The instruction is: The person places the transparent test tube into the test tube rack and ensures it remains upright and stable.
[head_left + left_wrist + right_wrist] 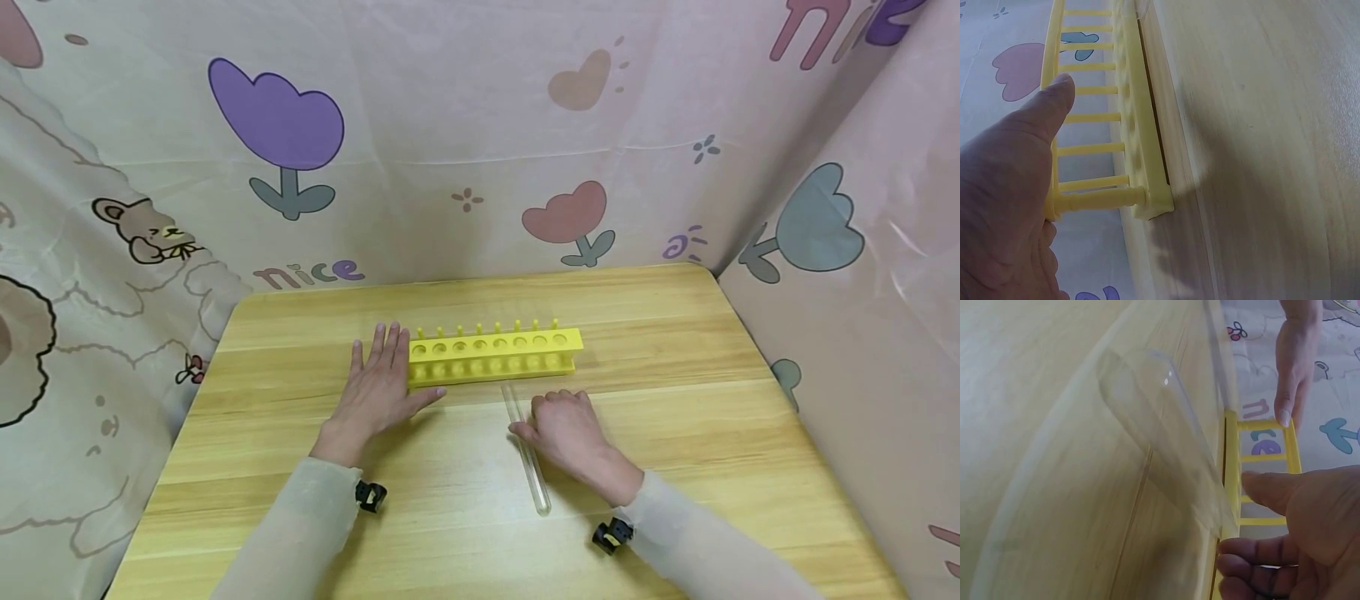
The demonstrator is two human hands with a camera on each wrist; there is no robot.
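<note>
A yellow test tube rack (pixel 495 362) stands on the table, its row of holes facing up. My left hand (pixel 375 392) is at the rack's left end, with fingers straight and thumb stretched along the front. In the left wrist view, the thumb (pixel 1054 103) overlaps the rack's upper rail. A clear glass test tube (pixel 532 471) lies in front of the rack, its rounded end towards me. Over the tube's far half is my right hand (pixel 566 429), fingers bent. The right wrist view shows a gap between its thumb (pixel 1269 490) and fingers, with the tube (pixel 1166 425) leading to the fingertips.
The wooden table (pixel 675 350) reaches back to a patterned cloth (pixel 427 125), which also hangs at both sides. A small black device (pixel 371 497) sits at the left wrist and another black device (pixel 612 535) at the right.
</note>
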